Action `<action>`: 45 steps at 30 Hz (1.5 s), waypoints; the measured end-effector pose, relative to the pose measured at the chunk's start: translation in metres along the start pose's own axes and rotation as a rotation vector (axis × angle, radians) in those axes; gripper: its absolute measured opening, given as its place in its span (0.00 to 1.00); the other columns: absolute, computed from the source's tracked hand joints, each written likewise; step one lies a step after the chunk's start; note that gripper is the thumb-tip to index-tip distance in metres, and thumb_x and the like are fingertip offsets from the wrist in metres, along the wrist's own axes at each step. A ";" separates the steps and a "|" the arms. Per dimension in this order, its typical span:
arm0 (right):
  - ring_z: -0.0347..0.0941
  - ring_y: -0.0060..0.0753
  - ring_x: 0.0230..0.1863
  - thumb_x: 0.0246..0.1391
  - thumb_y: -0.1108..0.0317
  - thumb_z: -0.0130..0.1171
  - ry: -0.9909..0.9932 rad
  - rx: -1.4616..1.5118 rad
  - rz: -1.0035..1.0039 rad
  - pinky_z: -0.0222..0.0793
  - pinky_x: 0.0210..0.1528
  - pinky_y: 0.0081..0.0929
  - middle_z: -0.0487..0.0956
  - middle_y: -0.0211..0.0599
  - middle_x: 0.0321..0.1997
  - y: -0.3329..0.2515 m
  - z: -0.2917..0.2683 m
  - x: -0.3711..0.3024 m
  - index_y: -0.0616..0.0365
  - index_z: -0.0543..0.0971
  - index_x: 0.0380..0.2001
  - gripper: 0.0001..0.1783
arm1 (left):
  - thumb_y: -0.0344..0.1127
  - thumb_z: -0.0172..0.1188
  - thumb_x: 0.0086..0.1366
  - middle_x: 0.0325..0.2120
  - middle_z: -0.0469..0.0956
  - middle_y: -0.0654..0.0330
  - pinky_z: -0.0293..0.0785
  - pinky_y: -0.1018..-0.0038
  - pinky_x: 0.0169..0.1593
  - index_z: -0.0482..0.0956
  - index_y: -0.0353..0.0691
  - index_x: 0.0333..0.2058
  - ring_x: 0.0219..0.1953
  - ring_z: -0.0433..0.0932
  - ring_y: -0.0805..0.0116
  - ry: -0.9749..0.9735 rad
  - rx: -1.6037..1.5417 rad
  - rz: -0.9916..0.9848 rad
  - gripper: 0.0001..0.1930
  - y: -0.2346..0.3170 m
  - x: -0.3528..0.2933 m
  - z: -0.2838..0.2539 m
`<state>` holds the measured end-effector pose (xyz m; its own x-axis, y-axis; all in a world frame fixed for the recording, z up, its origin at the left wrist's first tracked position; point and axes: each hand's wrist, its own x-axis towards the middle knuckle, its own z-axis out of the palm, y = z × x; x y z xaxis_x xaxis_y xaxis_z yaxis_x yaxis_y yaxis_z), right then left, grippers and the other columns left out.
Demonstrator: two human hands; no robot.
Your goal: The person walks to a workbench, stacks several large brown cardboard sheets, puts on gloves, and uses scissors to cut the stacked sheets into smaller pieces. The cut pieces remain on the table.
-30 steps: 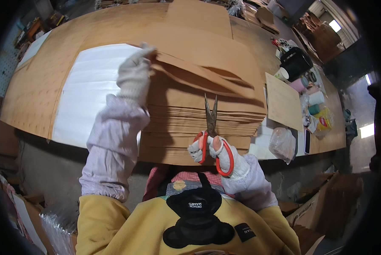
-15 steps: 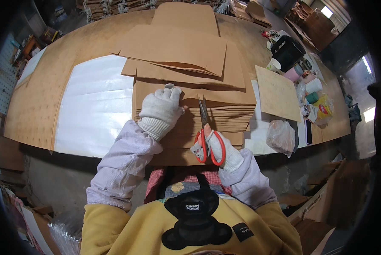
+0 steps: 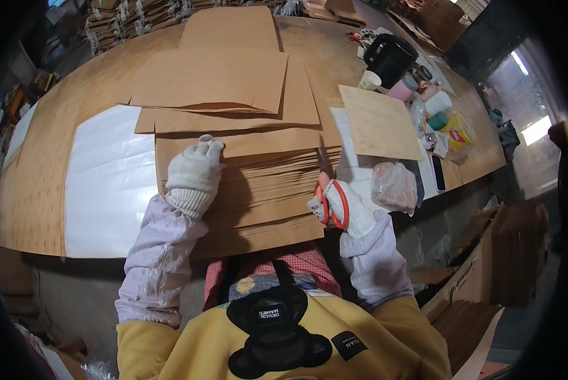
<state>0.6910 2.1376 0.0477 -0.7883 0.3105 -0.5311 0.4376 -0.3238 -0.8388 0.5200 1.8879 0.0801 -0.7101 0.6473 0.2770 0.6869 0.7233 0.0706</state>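
Observation:
A tall stack of brown kraft paper sheets point(image 3: 277, 180) lies before me at the table's near edge, its layered edges facing me. My left hand point(image 3: 194, 174), in a white glove, is at the left of the stack, its fingers closed over the edge of the top brown paper sheet point(image 3: 265, 142); its thumb is hidden. Around the red handles of a pair of scissors point(image 3: 341, 206) my right hand point(image 3: 353, 212) is closed, at the right side of the stack. The blades point away from me and look blurred.
More brown sheets point(image 3: 208, 79) overlap farther back. White sheeting point(image 3: 110, 183) covers the table's left part. To the right are a thin board point(image 3: 382, 123), a plastic-wrapped bundle point(image 3: 393, 187), a phone point(image 3: 437, 172), a black jug point(image 3: 390, 60) and several cups.
The scissors in my right hand have moved to the right edge of the stack, from over its middle. My left hand remains at the stack's left. The whole view has shifted and turned.

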 end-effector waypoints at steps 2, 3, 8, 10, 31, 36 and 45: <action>0.63 0.29 0.13 0.57 0.43 0.54 -0.119 -0.028 -0.124 0.58 0.14 0.26 0.65 0.36 0.13 -0.007 0.004 -0.003 0.56 0.66 0.19 0.27 | 0.34 0.63 0.53 0.43 0.77 0.59 0.74 0.64 0.43 0.72 0.46 0.46 0.43 0.76 0.56 -0.019 -0.011 -0.001 0.20 -0.001 -0.001 -0.004; 0.63 0.29 0.14 0.57 0.43 0.53 -0.091 -0.068 -0.108 0.58 0.15 0.26 0.64 0.35 0.13 -0.009 0.007 -0.006 0.56 0.65 0.18 0.28 | 0.34 0.63 0.52 0.42 0.77 0.59 0.74 0.64 0.44 0.71 0.46 0.46 0.43 0.76 0.56 0.009 -0.009 -0.022 0.21 -0.002 -0.003 -0.006; 0.66 0.28 0.19 0.59 0.41 0.48 -0.126 0.060 -0.039 0.62 0.20 0.24 0.68 0.34 0.17 -0.006 0.027 -0.007 0.56 0.68 0.22 0.28 | 0.32 0.63 0.50 0.41 0.75 0.54 0.70 0.64 0.50 0.70 0.45 0.50 0.47 0.73 0.55 0.334 0.211 -0.244 0.26 -0.024 -0.031 -0.016; 0.72 0.27 0.23 0.60 0.36 0.40 -0.228 0.177 0.034 0.67 0.25 0.23 0.74 0.38 0.21 -0.003 0.044 -0.002 0.57 0.71 0.21 0.33 | 0.31 0.61 0.51 0.43 0.74 0.51 0.67 0.63 0.54 0.68 0.42 0.53 0.49 0.71 0.53 0.212 0.043 -0.340 0.28 -0.041 -0.041 -0.013; 0.67 0.26 0.30 0.61 0.42 0.46 -0.677 0.093 -0.168 0.66 0.35 0.26 0.72 0.33 0.31 0.009 0.136 -0.030 0.56 0.71 0.29 0.25 | 0.25 0.52 0.62 0.35 0.80 0.64 0.71 0.81 0.33 0.76 0.45 0.50 0.31 0.74 0.76 0.530 -1.214 -0.530 0.17 -0.093 0.019 -0.037; 0.70 0.30 0.30 0.60 0.34 0.35 -0.621 0.073 -0.006 0.67 0.35 0.28 0.74 0.36 0.30 0.008 0.098 -0.036 0.56 0.72 0.30 0.34 | 0.34 0.56 0.61 0.33 0.78 0.57 0.73 0.72 0.39 0.76 0.39 0.42 0.34 0.76 0.67 0.515 -0.937 -0.968 0.11 -0.112 0.058 -0.067; 0.70 0.30 0.21 0.59 0.34 0.37 -0.362 -0.052 -0.038 0.66 0.25 0.23 0.74 0.39 0.20 0.016 0.099 0.006 0.57 0.70 0.19 0.36 | 0.45 0.61 0.56 0.48 0.73 0.54 0.73 0.64 0.46 0.69 0.42 0.50 0.45 0.74 0.54 0.089 -0.096 0.092 0.25 -0.012 -0.017 0.006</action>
<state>0.6502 2.0456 0.0429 -0.9022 -0.0179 -0.4309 0.4193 -0.2696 -0.8669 0.5228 1.8692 0.0691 -0.6299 0.6826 0.3704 0.7631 0.6328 0.1314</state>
